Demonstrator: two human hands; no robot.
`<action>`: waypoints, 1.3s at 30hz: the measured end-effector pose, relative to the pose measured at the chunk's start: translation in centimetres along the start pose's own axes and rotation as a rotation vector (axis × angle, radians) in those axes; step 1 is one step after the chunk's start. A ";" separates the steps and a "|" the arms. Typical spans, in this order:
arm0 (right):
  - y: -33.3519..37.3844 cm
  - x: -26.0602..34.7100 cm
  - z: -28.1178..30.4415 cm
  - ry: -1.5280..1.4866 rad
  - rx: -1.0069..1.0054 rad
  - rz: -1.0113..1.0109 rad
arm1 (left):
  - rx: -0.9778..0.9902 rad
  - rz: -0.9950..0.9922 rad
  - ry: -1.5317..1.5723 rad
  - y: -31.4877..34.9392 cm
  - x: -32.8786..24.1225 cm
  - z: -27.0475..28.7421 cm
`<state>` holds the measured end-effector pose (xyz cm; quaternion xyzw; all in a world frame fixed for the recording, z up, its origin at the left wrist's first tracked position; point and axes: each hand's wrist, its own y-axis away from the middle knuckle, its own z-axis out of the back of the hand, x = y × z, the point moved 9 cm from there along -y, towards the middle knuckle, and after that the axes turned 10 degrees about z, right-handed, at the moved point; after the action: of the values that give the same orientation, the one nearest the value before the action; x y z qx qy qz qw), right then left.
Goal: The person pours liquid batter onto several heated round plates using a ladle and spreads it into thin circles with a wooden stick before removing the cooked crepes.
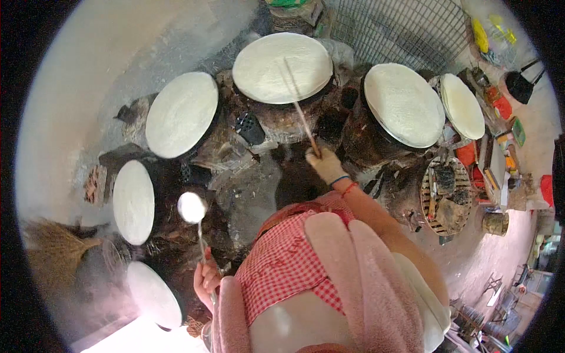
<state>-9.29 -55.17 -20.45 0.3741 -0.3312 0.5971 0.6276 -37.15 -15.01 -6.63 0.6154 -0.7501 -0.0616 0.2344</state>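
The right hand (326, 166) wears a pale glove and is closed around the brown end of a thin stick (305, 123), fingers curled and knuckles turned upward. The right arm (385, 226) reaches forward and slants inward from the lower right, the elbow bent, with a red band (351, 187) at the wrist. The stick, blurred toward its tip, points up and slightly left over the far middle white disc (282, 67); whether it touches the surface cannot be told. The left hand (207, 274) is bare and held lower and nearer the body, its fingers wrapped around the handle of a ladle (192, 207). That handle stands nearly upright in the picture, leaning a little left, its bright round head beyond the fingers, to the right of the left-hand white disc (133, 202). A pink towel (230, 315) lies just beside the left hand, and most of the left forearm is hidden. The hands are well apart.
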 end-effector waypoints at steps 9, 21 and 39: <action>-6.4 -6.4 19.1 0.297 -0.200 -0.150 | -0.123 0.235 -0.165 -16.3 6.9 -6.2; -11.3 -5.8 27.6 0.831 -0.267 -0.056 | -0.071 0.483 -0.422 -25.1 4.3 -11.8; -19.8 -1.2 47.8 0.744 -0.169 0.142 | 0.109 0.276 -0.444 -29.1 16.4 -18.2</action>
<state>11.81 -97.23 0.95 0.0552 -0.1539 0.7044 0.6907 -5.54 -33.90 2.94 0.4903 -0.8622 -0.1220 0.0366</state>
